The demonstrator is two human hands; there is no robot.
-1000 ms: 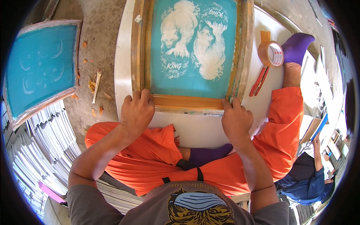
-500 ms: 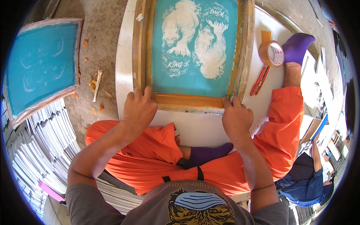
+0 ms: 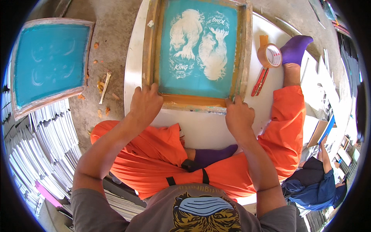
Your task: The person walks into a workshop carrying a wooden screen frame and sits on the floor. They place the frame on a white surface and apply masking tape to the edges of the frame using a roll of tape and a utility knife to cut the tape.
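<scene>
A wooden silk-screen frame (image 3: pixel 149 58) with tape along its inner edges lies flat on a white board (image 3: pixel 185 129) before me. Its blue-green mesh (image 3: pixel 193 87) carries two pale animal figures with lettering, set in opposite directions. My left hand (image 3: pixel 147 101) grips the frame's near left corner, fingers curled over the wood. At the near right corner, my right hand (image 3: pixel 239 117) holds the same frame, thumb and fingertips on its edge. A roll of brown tape (image 3: pixel 266 56) and a red utility knife (image 3: pixel 260 82) lie right of the frame, apart from both hands.
Another blue-green screen (image 3: pixel 52 63) rests at the left over stacks of white sheets (image 3: pixel 42 150). Brown scraps and a pale strip (image 3: pixel 105 88) litter the floor. My purple-socked foot (image 3: pixel 295 50) is beside the tape. At far right, a person in dark blue (image 3: pixel 315 187) reaches toward a panel.
The whole view has shifted slightly, with the frame, tape and knife now a little higher in it. Both my hands keep their hold on the near corners.
</scene>
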